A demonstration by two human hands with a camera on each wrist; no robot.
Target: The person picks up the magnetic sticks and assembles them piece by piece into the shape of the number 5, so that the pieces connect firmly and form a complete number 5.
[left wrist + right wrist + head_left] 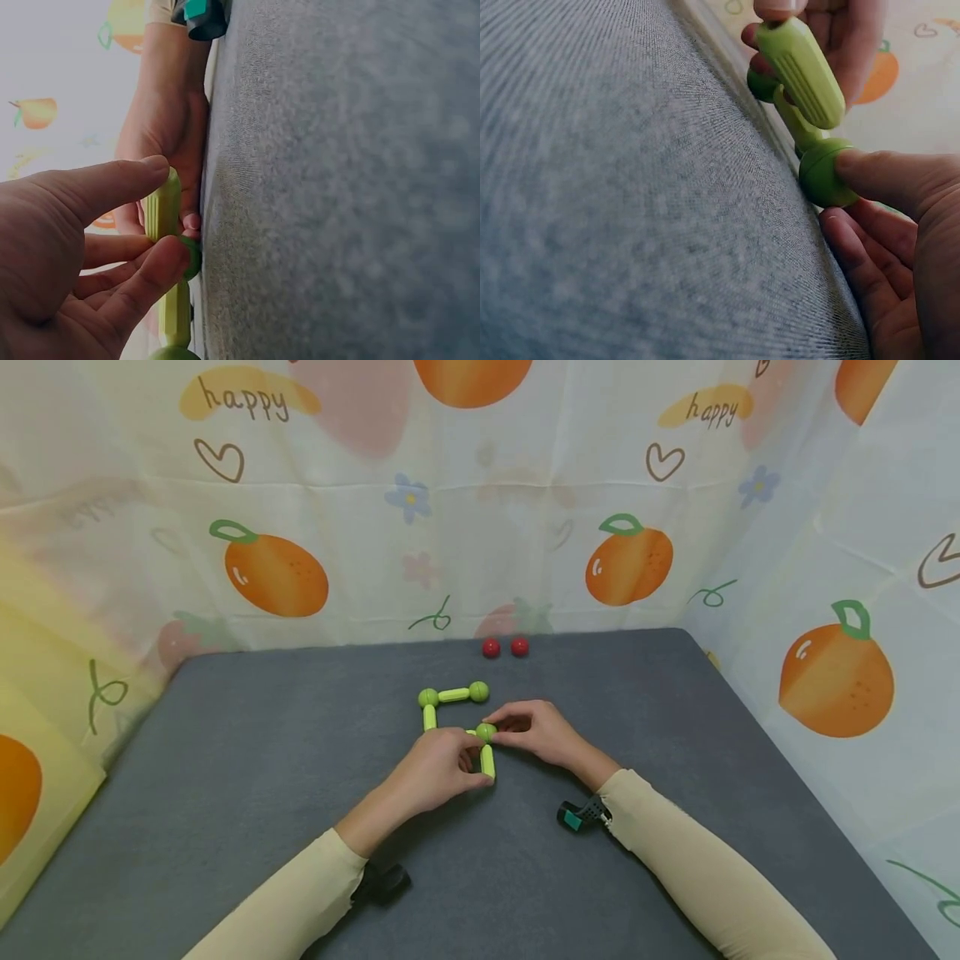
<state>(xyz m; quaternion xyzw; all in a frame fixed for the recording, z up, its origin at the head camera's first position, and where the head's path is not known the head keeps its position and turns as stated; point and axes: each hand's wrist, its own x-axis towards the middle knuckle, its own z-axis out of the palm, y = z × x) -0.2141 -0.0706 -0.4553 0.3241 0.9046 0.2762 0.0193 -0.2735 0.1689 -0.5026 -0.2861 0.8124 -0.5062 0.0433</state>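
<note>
My left hand pinches a light green rod between thumb and fingers; the same rod shows ribbed and tilted in the right wrist view. With thumb and fingers my right hand grips a green ball just beyond that rod's far end. Whether rod and ball touch, I cannot tell. Another rod runs from the ball, partly hidden by my left hand. Farther back, an upright-running rod meets a corner ball, and a rod links that to another ball.
Two red balls lie side by side near the back edge of the dark grey table. A white cloth printed with oranges hangs behind it. Each wrist carries a small dark device.
</note>
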